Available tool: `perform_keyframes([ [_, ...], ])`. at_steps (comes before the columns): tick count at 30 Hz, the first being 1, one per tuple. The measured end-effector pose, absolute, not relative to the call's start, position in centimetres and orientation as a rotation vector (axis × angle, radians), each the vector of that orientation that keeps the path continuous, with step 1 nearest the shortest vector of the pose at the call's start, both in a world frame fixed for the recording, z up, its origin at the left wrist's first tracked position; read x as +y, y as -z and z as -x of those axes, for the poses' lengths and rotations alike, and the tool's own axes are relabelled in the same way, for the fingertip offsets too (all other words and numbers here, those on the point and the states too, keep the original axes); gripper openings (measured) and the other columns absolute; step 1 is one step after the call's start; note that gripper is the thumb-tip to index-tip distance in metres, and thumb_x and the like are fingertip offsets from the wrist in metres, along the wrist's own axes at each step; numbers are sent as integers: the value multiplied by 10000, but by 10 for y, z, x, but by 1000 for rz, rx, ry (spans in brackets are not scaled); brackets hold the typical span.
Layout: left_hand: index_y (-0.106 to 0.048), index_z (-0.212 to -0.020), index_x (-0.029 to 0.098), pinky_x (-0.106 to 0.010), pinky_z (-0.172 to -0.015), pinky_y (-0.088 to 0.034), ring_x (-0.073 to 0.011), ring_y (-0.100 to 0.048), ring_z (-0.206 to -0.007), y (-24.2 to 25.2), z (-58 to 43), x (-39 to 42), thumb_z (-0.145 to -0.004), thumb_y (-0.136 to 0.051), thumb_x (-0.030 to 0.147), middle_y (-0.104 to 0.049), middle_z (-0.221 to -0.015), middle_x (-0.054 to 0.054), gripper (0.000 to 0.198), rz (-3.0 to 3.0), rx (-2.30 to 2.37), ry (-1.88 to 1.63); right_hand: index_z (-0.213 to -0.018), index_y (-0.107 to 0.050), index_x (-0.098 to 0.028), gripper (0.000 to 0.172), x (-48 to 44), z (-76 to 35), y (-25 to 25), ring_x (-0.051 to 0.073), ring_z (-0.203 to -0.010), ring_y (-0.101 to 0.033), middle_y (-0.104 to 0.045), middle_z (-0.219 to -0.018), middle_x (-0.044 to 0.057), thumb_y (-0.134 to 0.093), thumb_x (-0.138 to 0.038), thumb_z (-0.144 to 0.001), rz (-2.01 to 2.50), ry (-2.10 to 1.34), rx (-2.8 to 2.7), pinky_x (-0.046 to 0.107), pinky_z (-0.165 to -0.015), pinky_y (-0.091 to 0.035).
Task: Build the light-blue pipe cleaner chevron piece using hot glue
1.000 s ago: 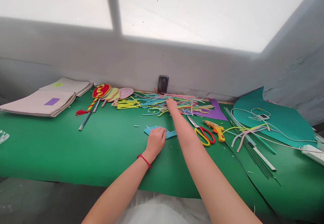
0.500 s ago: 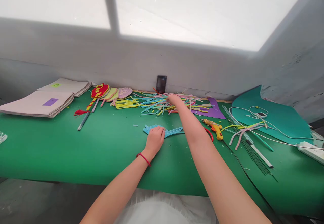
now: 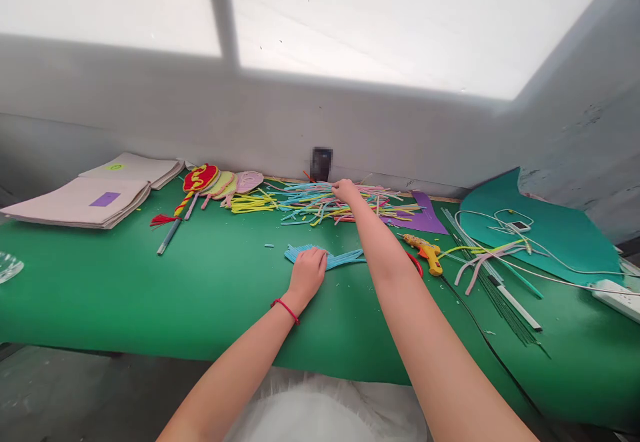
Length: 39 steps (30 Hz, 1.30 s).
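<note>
My left hand (image 3: 309, 270) lies fingers-down on a fan of light blue strips (image 3: 345, 258) in the middle of the green table (image 3: 150, 289), pressing it flat. A red cord circles that wrist. My right hand (image 3: 346, 191) reaches far back into a loose pile of coloured strips (image 3: 320, 203) by the wall, with its fingers curled and pinched among them. Which strip they grip I cannot make out. My right forearm crosses over red-handled scissors (image 3: 415, 263), hiding most of them.
A yellow glue gun (image 3: 425, 251) lies right of my arm, by a purple sheet (image 3: 425, 219). Further right are a teal sheet (image 3: 540, 235), white cables, thin green wires (image 3: 495, 295) and a power strip (image 3: 617, 292). At left are red-and-yellow craft fans (image 3: 200, 181) and beige booklets (image 3: 90, 199).
My right hand has moved slightly further back and right in the strip pile, and its forearm now covers the scissors. My left hand has stayed on the blue strips.
</note>
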State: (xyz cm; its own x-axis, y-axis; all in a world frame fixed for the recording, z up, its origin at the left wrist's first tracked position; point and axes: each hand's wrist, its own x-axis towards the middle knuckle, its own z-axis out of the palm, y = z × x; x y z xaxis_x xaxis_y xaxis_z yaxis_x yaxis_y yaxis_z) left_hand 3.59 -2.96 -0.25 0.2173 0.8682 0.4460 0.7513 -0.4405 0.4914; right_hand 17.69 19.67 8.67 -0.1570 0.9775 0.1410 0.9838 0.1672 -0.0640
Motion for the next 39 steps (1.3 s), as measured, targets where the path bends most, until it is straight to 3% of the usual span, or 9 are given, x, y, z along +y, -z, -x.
perform_keyframes([
  [5, -623, -974, 191, -370, -865, -453, -205, -609, -952, -1, -36, -29, -952, -361, 195, -668, -980, -68, 263, -2240, 1545, -1081, -1330, -530, -154, 487, 206, -159, -118, 141, -906, -660, -651, -1150, 95, -263, -372, -987, 1282, -206, -1832, 250, -738, -545],
  [8, -609, -1051, 193, -386, -900, -447, -216, -599, -1013, -7, -34, -29, -944, -393, 211, -656, -1051, -80, 242, -2126, 1497, -1189, -1309, -551, -216, 488, 175, -154, -153, 121, -930, -627, -630, -1069, 44, -290, -463, -979, 875, -157, -1784, 245, -757, -538],
  [12, -501, -1274, 204, -341, -899, -471, -196, -599, -1030, -18, -26, -28, -920, -497, 345, -594, -1238, -106, 382, -1790, 1276, -1445, -1168, -665, -269, 411, 78, -163, -173, 139, -940, -573, -607, -879, 20, -347, -450, -982, 886, 213, -2030, 274, -804, -493],
  [14, -411, -1374, 236, -315, -806, -503, -178, -627, -939, -24, -20, -28, -897, -524, 438, -513, -1373, -121, 531, -1637, 1151, -1490, -1148, -679, -296, 382, 29, -173, -158, 146, -888, -559, -622, -832, 26, -359, -425, -984, 974, 327, -2129, 259, -768, -485],
  [16, -427, -1375, 238, -303, -736, -513, -160, -639, -846, -28, -15, -27, -894, -494, 505, -499, -1397, -132, 554, -1535, 1026, -1514, -1139, -686, -307, 356, -6, -185, -127, 154, -857, -549, -645, -828, 38, -374, -384, -984, 1103, 361, -2181, 248, -731, -472],
  [22, -681, -1045, 149, -327, -704, -531, -183, -663, -781, -29, -12, -25, -803, -610, 528, -705, -1080, -125, 455, -1328, 945, -1411, -1122, -699, -305, 330, -28, -208, -37, 171, -790, -541, -656, -788, 42, -407, -339, -972, 1425, 248, -2207, 253, -649, -431],
  [28, -685, -915, 137, -394, -835, -537, -218, -698, -837, -23, -19, -26, -703, -721, 521, -730, -978, -113, 440, -1131, 906, -1370, -1009, -717, -244, 290, -32, -202, -11, 221, -1058, -551, -650, -1128, 77, -495, -412, -928, 1235, 234, -2108, 373, -947, -398],
  [34, -677, -840, 136, -322, -763, -528, -181, -682, -757, -21, -26, -29, -706, -698, 564, -728, -849, -90, 450, -1106, 903, -1272, -963, -689, -190, 368, -34, -187, 4, 128, -685, -589, -640, -756, 44, -374, -379, -984, 1129, 48, -2083, 230, -614, -411],
  [39, -664, -809, 137, -237, -618, -469, -109, -613, -607, -21, -15, -19, -764, -640, 572, -692, -728, -56, 437, -988, 958, -1464, -971, -688, -200, 385, -32, -190, 4, 114, -678, -578, -615, -743, 34, -356, -395, -989, 1107, 40, -2105, 211, -598, -389],
])
